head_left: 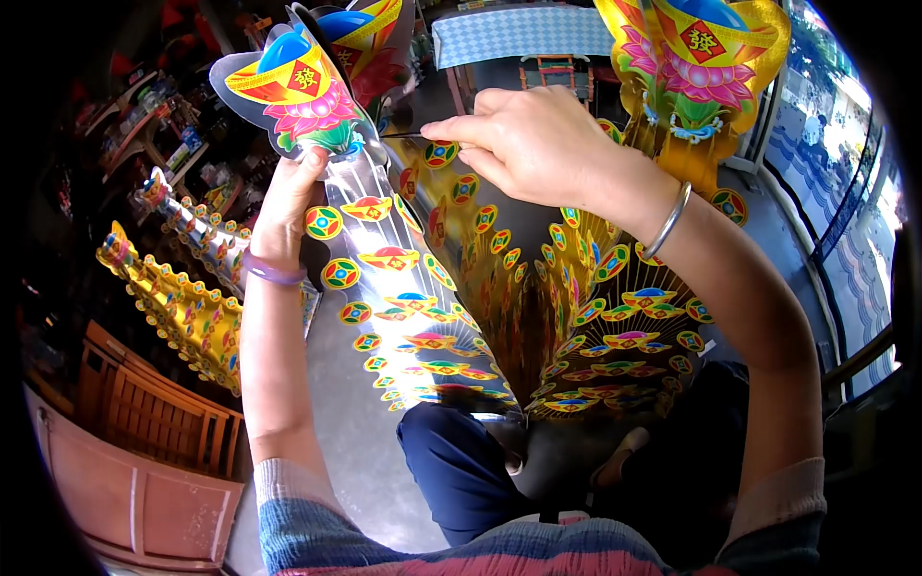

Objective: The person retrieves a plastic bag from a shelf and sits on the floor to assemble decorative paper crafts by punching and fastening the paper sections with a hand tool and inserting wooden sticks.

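At 10 o'clock, the left hand (291, 197) is clamped on the shiny silver foil ornament (389, 259), just below its lotus-and-ingot top, which points to 11 o'clock. At 1 o'clock, the right hand (528, 144) has thumb and forefinger near each other beside that top; whether they pinch anything, I cannot tell. A gold foil ornament (696, 91) rises toward 1 o'clock. Beyond, at 12 o'clock, a checked tablecloth (523, 35) covers a surface; a slatted wooden chair (154, 398) stands at 8 o'clock.

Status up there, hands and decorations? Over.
Left hand clasping silver decoration near its lotus. Right hand alongside; anything pinched is unclear. Gold decoration behind right forearm, not visibly blocking.
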Demonstrator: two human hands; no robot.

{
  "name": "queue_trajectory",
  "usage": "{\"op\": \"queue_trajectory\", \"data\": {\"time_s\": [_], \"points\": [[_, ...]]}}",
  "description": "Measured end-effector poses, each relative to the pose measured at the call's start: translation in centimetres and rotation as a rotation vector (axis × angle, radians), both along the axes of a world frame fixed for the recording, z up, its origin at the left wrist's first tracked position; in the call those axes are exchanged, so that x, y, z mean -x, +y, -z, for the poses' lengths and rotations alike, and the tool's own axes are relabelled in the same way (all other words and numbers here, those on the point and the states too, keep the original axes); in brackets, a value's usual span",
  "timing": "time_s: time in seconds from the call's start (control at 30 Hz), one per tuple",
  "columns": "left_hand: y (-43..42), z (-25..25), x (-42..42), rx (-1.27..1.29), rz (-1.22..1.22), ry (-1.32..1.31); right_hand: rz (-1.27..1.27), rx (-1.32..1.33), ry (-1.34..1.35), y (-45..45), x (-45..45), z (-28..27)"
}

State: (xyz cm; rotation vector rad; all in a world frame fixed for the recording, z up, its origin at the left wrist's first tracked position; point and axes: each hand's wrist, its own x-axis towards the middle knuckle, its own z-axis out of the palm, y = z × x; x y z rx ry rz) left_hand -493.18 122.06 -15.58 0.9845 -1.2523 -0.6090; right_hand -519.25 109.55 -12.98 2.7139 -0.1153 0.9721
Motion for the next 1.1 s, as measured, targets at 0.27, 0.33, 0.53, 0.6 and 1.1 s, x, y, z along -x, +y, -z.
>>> {"op": "queue_trajectory", "data": {"time_s": [0.27,0.33,0.53,0.6,1.1], "points": [[0.6,0.2,0.5,-0.024,0.032,0.058,0.024,-0.010,0.040,0.5,-0.2,-0.3],[0.5,0.4,0.2,-0.023,0.024,0.058,-0.016,0.008,-0.004,0.0,-0.4,0.2],[0.7,0.2,0.5,-0.007,0.052,0.055,-0.082,-0.081,0.018,-0.7,-1.2,-0.1],[0.6,-0.6,1.4,-0.009,0.057,0.018,-0.107,-0.094,0.006,-0.8,-1.9,-0.2],[4.8,1.8,0.5,0.171,-0.083,-0.087,-0.303,-0.232,0.034,-1.2,-2.0,-0.7]]}}
